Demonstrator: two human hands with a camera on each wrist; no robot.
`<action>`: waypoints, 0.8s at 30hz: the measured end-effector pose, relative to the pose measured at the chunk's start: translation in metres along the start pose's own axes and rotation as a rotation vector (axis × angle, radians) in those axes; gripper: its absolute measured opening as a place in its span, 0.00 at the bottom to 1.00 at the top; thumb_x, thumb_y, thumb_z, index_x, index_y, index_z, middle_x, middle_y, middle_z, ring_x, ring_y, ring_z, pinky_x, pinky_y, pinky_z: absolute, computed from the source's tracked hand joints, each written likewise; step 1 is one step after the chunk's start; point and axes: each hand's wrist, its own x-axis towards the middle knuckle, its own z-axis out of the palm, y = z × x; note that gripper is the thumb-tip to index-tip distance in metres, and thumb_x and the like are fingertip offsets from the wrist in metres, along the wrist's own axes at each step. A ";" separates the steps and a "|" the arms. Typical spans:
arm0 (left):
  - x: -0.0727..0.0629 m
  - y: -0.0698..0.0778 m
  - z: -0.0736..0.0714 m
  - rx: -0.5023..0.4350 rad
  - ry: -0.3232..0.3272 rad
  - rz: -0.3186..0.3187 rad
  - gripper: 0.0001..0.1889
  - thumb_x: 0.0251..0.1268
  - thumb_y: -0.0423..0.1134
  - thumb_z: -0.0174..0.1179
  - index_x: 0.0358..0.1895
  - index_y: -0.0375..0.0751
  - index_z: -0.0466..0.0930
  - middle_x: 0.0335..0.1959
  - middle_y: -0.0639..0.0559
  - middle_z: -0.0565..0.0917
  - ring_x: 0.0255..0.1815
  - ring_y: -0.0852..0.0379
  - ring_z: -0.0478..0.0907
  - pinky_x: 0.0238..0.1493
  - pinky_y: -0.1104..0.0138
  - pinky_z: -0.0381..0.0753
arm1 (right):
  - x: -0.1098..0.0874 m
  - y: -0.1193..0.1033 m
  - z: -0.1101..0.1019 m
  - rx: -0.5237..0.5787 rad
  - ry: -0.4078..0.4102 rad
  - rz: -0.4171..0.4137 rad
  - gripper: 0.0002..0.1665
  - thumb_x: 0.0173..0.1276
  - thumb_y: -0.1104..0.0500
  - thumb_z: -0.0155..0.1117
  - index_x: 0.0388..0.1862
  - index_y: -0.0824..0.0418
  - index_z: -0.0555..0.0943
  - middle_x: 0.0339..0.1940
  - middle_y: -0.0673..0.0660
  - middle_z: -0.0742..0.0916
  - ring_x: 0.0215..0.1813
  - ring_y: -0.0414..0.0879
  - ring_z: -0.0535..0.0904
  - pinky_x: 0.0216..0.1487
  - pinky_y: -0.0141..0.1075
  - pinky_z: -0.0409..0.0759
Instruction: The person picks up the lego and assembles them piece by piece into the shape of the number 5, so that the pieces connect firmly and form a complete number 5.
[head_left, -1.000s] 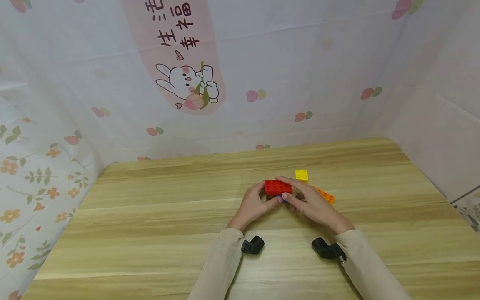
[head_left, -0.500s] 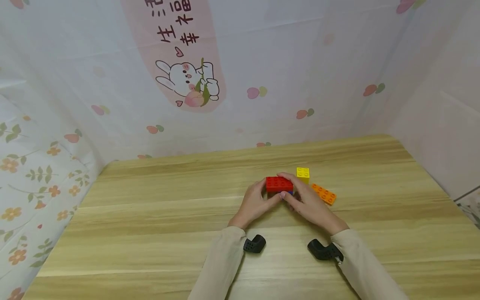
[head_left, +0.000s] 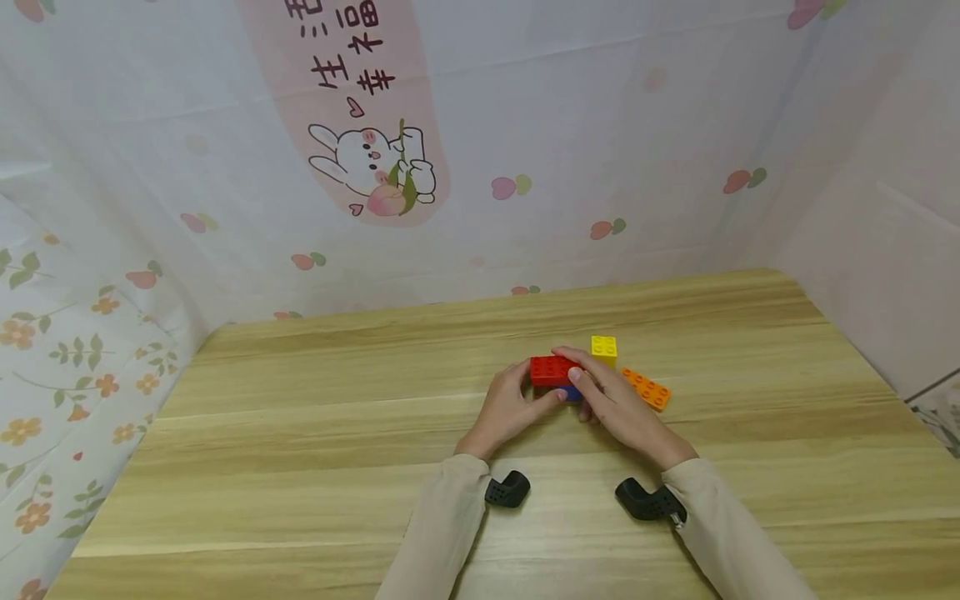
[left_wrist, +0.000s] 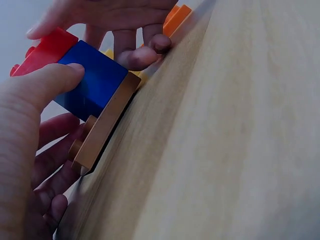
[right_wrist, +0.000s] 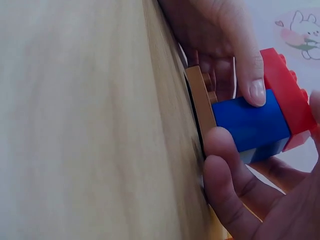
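A small stack stands on the wooden table between both hands: a thin brown base plate [left_wrist: 107, 120] at the bottom, a blue brick [left_wrist: 100, 75] on it, and a longer red brick [head_left: 545, 372] on top. The red brick overhangs the blue one toward the left. Some studs of the brown plate show left of the blue brick. My left hand [head_left: 508, 410] holds the blue brick, its thumb on the near face, fingers behind. My right hand [head_left: 624, 410] grips the red brick's right end, thumb on the near side; its lower fingers curl beside the blue brick.
A yellow brick [head_left: 603, 347] stands just behind the right hand. To its right lies an orange brick [head_left: 649, 390] with several studs. The wooden table [head_left: 300, 433] ends at a patterned cloth [head_left: 540, 225] behind.
My right thumb has moved up from the blue brick onto the red brick. The right forearm has shifted slightly left, uncovering more of the orange brick. The left hand keeps its hold.
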 end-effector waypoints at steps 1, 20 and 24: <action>0.000 0.000 0.000 0.000 -0.003 0.001 0.20 0.57 0.50 0.63 0.50 0.45 0.77 0.42 0.58 0.81 0.37 0.62 0.72 0.41 0.68 0.71 | 0.000 0.000 0.000 0.011 0.007 0.003 0.24 0.76 0.48 0.41 0.69 0.45 0.63 0.42 0.56 0.78 0.24 0.49 0.75 0.26 0.38 0.76; 0.000 -0.001 0.001 0.020 -0.015 -0.009 0.20 0.57 0.51 0.63 0.49 0.45 0.78 0.41 0.57 0.81 0.37 0.61 0.72 0.41 0.68 0.71 | 0.002 0.001 -0.001 -0.018 0.022 0.049 0.25 0.75 0.46 0.43 0.65 0.54 0.66 0.19 0.55 0.79 0.20 0.48 0.75 0.24 0.38 0.76; -0.001 -0.002 0.001 0.041 -0.025 -0.004 0.21 0.57 0.51 0.63 0.50 0.44 0.77 0.42 0.56 0.81 0.40 0.61 0.73 0.42 0.68 0.70 | 0.002 0.002 -0.001 -0.029 0.028 0.048 0.24 0.74 0.46 0.44 0.64 0.53 0.68 0.17 0.55 0.78 0.19 0.48 0.74 0.23 0.38 0.74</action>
